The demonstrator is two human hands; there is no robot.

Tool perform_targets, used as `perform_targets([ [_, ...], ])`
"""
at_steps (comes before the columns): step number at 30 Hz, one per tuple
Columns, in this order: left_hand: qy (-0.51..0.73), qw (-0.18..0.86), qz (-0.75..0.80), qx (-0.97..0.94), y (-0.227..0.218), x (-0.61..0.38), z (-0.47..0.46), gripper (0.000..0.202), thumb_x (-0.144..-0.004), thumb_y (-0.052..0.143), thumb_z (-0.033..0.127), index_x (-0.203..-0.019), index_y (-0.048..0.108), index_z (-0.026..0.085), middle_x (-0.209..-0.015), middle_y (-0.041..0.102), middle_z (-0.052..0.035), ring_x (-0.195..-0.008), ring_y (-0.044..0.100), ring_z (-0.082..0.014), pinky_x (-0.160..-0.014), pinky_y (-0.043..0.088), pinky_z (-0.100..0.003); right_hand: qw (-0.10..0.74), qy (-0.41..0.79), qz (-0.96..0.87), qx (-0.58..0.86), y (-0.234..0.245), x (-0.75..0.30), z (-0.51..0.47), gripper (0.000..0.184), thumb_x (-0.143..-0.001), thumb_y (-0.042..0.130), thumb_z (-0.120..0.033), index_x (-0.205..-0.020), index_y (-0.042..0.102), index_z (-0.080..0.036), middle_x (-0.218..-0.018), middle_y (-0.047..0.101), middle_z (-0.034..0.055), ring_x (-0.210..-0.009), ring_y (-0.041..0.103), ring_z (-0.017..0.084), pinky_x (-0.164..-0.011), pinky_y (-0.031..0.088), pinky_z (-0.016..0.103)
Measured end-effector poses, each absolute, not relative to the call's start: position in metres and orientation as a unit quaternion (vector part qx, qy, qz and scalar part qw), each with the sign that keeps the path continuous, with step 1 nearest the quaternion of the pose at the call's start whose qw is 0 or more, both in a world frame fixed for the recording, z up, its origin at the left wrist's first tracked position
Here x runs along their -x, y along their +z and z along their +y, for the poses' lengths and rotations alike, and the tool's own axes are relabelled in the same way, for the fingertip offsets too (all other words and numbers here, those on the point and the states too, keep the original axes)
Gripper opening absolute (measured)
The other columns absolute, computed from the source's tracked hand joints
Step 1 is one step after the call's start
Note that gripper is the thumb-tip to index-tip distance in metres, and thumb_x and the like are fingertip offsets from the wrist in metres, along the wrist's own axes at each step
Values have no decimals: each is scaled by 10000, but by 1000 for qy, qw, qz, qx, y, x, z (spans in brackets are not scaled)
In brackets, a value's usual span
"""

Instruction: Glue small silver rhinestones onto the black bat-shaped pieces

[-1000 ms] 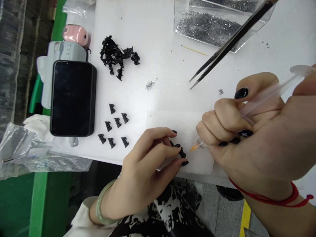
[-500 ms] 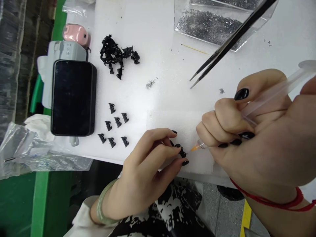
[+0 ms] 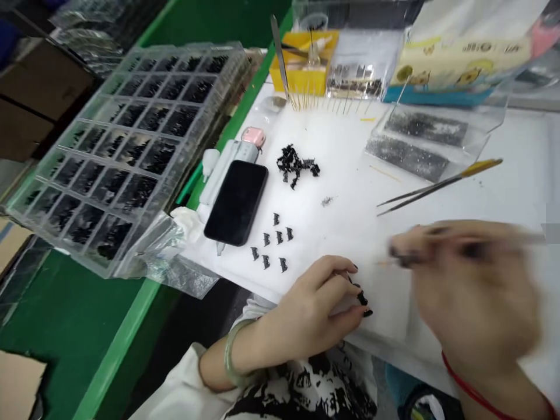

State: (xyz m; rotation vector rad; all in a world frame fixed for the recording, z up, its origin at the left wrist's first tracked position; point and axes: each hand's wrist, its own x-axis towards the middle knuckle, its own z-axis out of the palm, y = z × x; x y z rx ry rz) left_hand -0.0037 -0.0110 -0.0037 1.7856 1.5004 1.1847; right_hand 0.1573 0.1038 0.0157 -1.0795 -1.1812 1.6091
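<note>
A small black clip-like part (image 3: pixel 361 298) is pinched between the thumb and fingers of my left hand (image 3: pixel 312 309), low over the table's near edge. To its right, my motion-blurred right hand (image 3: pixel 476 291) is closed around a syringe (image 3: pixel 520 238). The syringe's orange tip (image 3: pixel 383 263) points left, apart from the black part. Several similar black parts (image 3: pixel 279 237) stand spaced out on the white surface left of my left hand. Beyond them lies a tangled heap of black parts (image 3: pixel 289 158). A little pile of tiny metal bits (image 3: pixel 327 201) lies nearby.
Tweezers (image 3: pixel 431 188) lie beyond my right hand, near a clear tray (image 3: pixel 371 153) of tiny bits. A phone (image 3: pixel 236 202) rests at the left. Farther left stands a compartment box (image 3: pixel 81 255) of black parts. A yellow box (image 3: pixel 279 77) and tissue pack (image 3: pixel 455 67) stand behind.
The view has swung left and up, bringing the compartment box and back items in. My right hand has drawn the syringe tip away from the black part; my left hand still pinches it.
</note>
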Motion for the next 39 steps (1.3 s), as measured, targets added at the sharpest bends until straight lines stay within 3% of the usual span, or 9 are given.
perform_targets([
  [3, 468, 210, 566, -645, -1, 16, -17, 152, -926, 717, 135, -1060, 649, 166, -1145, 662, -151, -1031, 739, -230, -845, 674, -329, 405, 623, -551, 378, 5, -148, 99, 183, -969, 728, -492, -988, 734, -310, -845, 684, 41, -799, 639, 257, -766, 504, 464],
  [6, 413, 73, 651, -632, 3, 53, -28, 152, -930, 721, 162, -1070, 677, 202, -1152, 681, -113, -1021, 720, -228, -834, 650, -356, 416, 603, -580, 356, -2, -147, 102, 177, -1033, 652, -461, -1108, 679, -303, -817, 688, 20, -766, 662, 232, -714, 523, 419],
  [11, 270, -36, 742, -613, 1, 121, -34, 101, -966, 682, 163, -1044, 738, 192, -1237, 691, -140, -1123, 622, -332, -977, 538, -587, 414, 579, -608, 351, -12, -147, 106, 278, -1054, 597, -530, -1156, 594, -272, -788, 688, 9, -713, 641, 204, -707, 539, 389],
  [15, 205, -42, 757, -619, -4, 137, -22, 122, -935, 725, 160, -1035, 785, 195, -1295, 699, -153, -1179, 580, -422, -947, 508, -670, 413, 556, -618, 371, -12, -145, 104, 325, -1066, 539, -580, -1165, 562, -272, -783, 667, -6, -726, 634, 197, -726, 529, 368],
  [19, 170, -56, 758, -627, -13, 138, -7, 182, -851, 783, 85, -996, 805, 193, -1262, 714, -163, -1144, 594, -442, -867, 552, -658, 415, 529, -620, 404, -7, -140, 97, 299, -1095, 483, -552, -1148, 565, -270, -790, 644, -13, -725, 612, 187, -744, 492, 356],
  [25, 129, -43, 749, -648, -8, 149, -6, 232, -845, 794, 84, -1044, 790, 202, -1290, 693, -171, -1207, 601, -450, -886, 584, -665, 416, 517, -621, 417, -12, -133, 91, 435, -1031, 503, -685, -1136, 573, -268, -803, 641, -3, -724, 604, 207, -738, 490, 378],
  [30, 89, 8, 698, -711, 29, 158, 8, 342, -909, 762, 143, -1246, 711, 175, -1389, 648, -170, -1259, 629, -355, -1032, 582, -545, 401, 522, -616, 431, -18, -131, 95, 448, -1020, 505, -687, -1175, 540, -268, -775, 625, -14, -716, 655, 226, -777, 547, 417],
  [33, 61, 28, 667, -742, 44, 162, 46, 286, -942, 728, 141, -1225, 710, 178, -1278, 705, -115, -1160, 681, -284, -1053, 572, -493, 399, 523, -614, 436, -21, -131, 98, 462, -996, 542, -689, -1182, 528, -266, -797, 620, -20, -717, 702, 233, -802, 579, 437],
  [39, 4, 29, 655, -755, 27, 157, 132, 296, -1024, 694, 342, -1260, 677, 164, -1291, 695, -108, -1144, 699, -266, -987, 608, -496, 414, 517, -610, 434, -24, -128, 101, 506, -961, 577, -708, -1179, 528, -254, -814, 625, -29, -686, 704, 221, -781, 582, 428],
])
